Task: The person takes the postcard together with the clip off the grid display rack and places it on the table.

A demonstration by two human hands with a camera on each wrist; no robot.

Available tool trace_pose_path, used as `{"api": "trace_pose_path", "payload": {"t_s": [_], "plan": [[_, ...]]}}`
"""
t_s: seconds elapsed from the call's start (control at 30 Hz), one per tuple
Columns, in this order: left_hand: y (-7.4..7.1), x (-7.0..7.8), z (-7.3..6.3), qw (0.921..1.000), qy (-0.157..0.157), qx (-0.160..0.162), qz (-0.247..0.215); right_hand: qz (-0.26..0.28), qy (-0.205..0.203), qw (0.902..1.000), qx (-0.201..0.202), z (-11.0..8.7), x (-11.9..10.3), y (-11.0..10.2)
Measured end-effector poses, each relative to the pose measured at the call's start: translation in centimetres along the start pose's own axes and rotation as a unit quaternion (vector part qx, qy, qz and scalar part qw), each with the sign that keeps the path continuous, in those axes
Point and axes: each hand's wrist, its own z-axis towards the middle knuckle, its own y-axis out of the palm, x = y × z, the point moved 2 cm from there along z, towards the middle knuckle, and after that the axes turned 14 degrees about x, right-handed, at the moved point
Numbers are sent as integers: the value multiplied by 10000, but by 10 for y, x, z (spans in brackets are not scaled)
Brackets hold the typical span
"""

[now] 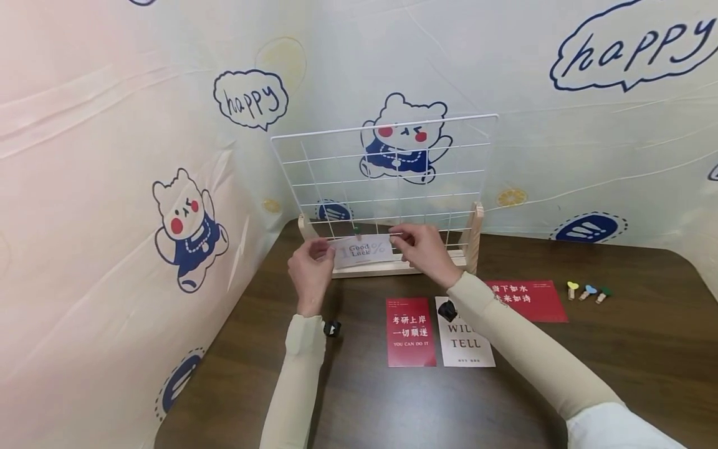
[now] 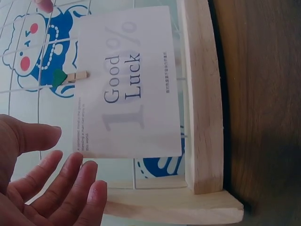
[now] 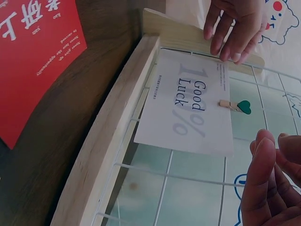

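A white "Good Luck" card hangs on the white wire grid, held at its upper edge by a small wooden clip with a green heart. My left hand is at the card's left end; in the left wrist view its thumb and fingers stand apart, fingertips at the card's corner, and whether they touch it I cannot tell. Near the card's upper right corner is my right hand. The right wrist view shows its fingers loosely bent, away from the card, with nothing seen between them.
Wooden feet and a bar support the grid. On the brown table lie a red upright card, a white card and a red sideways card, partly behind my right arm. Beside them are yellow, blue and green heart clips.
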Motion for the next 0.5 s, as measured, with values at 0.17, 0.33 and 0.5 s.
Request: {"api": "trace_pose_path", "payload": {"t_s": [0.17,0.33,0.5], "plan": [[0,-3,0,10000,20,13,77,-11,25,10000,-52,4,2,9],[0,-4,1,9999,103,47,130,-1,-132,9999,-49,9,0,17],[0,-4,2,9998,76,59,156,-100,-215,9997,-51,13,-4,25]]}}
